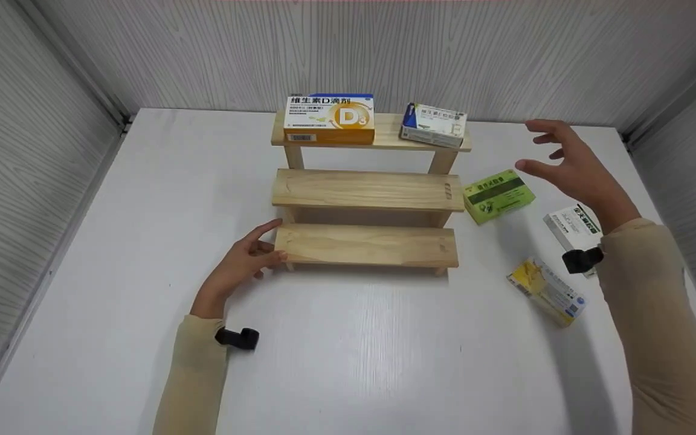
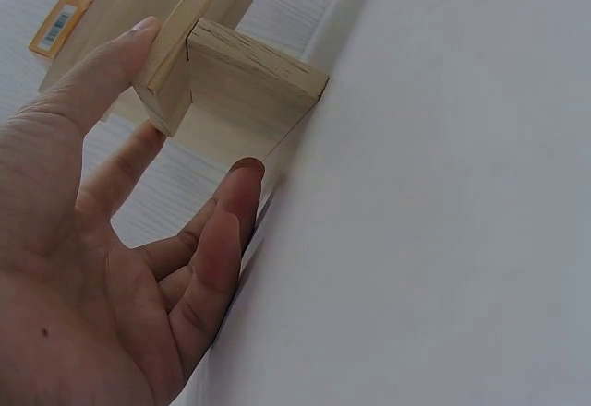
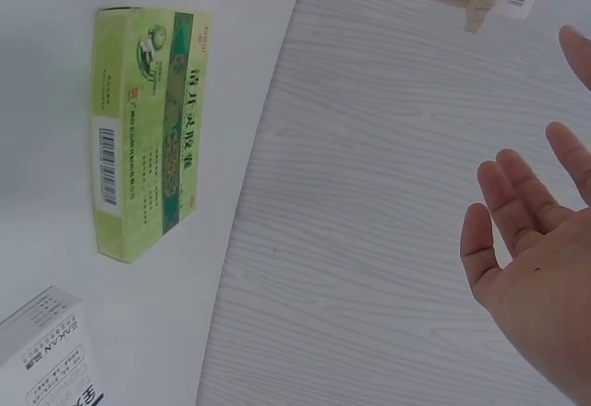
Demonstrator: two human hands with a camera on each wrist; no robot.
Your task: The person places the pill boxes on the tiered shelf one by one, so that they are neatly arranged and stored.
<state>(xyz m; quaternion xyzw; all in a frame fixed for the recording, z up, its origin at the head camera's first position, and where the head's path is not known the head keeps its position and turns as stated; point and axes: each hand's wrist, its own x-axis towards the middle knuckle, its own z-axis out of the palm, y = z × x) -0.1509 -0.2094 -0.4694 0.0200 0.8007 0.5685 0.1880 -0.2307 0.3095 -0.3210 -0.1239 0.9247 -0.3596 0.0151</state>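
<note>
A three-step wooden rack (image 1: 366, 246) stands on the white table. My left hand (image 1: 240, 266) grips the left end of its lowest step, the thumb on the front edge and the index finger at the back; in the left wrist view its other fingers (image 2: 208, 281) are loosely bent below the board. On the top step sit an orange-and-white vitamin D box (image 1: 330, 119) and, to its right, a smaller white-and-blue box (image 1: 434, 125). Right of the rack, my right hand (image 1: 571, 160) hovers with nothing in it, fingers spread, above and beside a green medicine box (image 1: 499, 196).
Under the right forearm lies a white box (image 1: 571, 226), partly hidden. Nearer the front is a yellow-and-white box (image 1: 546, 291). Grey wood-grain panels (image 1: 348, 54) close off the back and both sides of the table.
</note>
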